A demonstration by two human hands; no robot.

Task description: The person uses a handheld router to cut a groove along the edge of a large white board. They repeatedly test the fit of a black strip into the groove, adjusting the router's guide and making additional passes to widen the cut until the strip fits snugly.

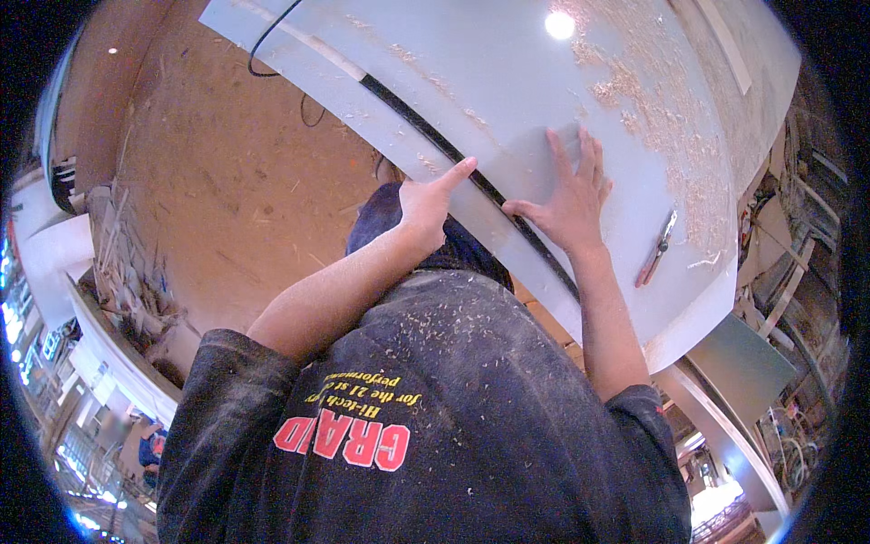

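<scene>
Perhaps the black strip (487, 187) could skew at its far end, touched only mid-length by the left hand (424, 207), its grip unclear, and the finger-spread right hand (575, 207).

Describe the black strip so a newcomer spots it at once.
Find the big pale board scattered with shavings. Close to its near edge, the left hand and right hand are at the black strip, long and narrow. It runs straight, unlike the curved black cable at upper left.
</scene>
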